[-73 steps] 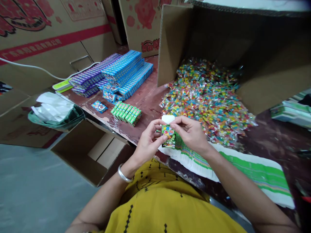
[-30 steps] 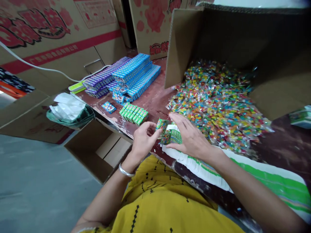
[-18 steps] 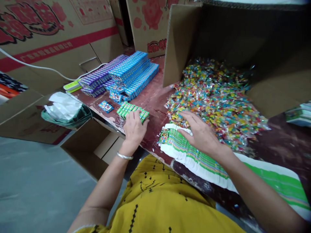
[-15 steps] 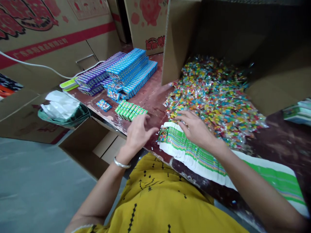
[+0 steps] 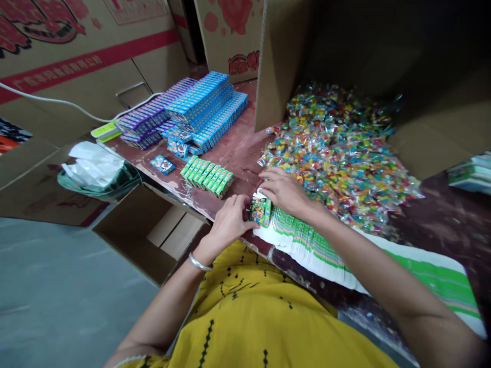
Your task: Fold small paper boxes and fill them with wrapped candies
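A flat green printed carton [image 5: 262,210] with a colourful picture lies at the left end of a long fanned row of flat green-and-white cartons [image 5: 318,244]. My left hand [image 5: 230,219] is at its left side, thumb at the lower edge and fingers curled near the upper left. Over its top end, my right hand [image 5: 287,193] has thumb and fingers closing at the white flap. Left of my hands stands a short row of filled green boxes [image 5: 206,175]. Behind my right hand spreads a heap of small clear packets of colourful candy [image 5: 341,153].
Stacked blue boxes [image 5: 215,112] and purple boxes [image 5: 148,120] stand at the back left. A single blue box [image 5: 163,164] lies near the edge. Below it is an open cardboard box [image 5: 130,230]. A big carton's flap [image 5: 274,66] rises beside the candy. A white cable [image 5: 76,108] crosses the left.
My left hand has moved right, away from the green boxes, to the flat carton. My right hand has shifted left to that carton's top end. The nearest green boxes are now uncovered.
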### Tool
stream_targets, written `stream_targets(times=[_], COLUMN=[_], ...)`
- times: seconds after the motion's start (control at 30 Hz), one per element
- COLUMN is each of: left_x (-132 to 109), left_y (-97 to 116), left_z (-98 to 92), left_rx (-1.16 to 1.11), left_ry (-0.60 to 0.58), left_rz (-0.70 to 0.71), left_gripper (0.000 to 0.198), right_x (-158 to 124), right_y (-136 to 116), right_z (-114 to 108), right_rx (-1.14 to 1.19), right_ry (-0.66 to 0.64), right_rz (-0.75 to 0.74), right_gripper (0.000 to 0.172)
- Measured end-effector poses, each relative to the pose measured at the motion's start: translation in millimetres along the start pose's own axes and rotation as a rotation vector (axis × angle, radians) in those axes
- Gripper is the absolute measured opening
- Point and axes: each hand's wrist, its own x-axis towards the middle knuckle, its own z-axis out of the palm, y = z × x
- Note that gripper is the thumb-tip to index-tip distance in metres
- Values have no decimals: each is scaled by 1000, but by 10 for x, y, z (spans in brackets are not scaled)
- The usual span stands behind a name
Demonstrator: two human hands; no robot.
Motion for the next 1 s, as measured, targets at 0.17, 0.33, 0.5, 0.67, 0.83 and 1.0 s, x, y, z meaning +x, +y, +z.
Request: stream_targets(times=[0.17, 0.33, 0.5, 0.67, 0.83, 1.0], left_x=[-10, -51, -73, -55, -74, -115], left_y=[37, 179, 306, 327, 345, 402], left_z=[-201, -225, -141, -172, -198, -200], left_rx=[-757, -1339, -1555, -1508, -1363, -1204], left_ry=[-118, -451, -506, -464, -529, -504], left_rz=[-75, -110, -86, -83, -42, -55], left_gripper=[35, 44, 70, 67, 62, 30], right_x=[-170, -306, -493, -758, -787, -736], right_y=[-127, -333, -486, -549, -516, -479], right_z=[-293, -444, -538, -554, -685, -829], right_rx=[592, 709, 264, 217, 471, 541], right_ry=[50, 155, 389, 187, -115, -214], right_rz=[127, 93, 27, -34, 63, 82], right_gripper=[22, 20, 22, 48, 26, 15])
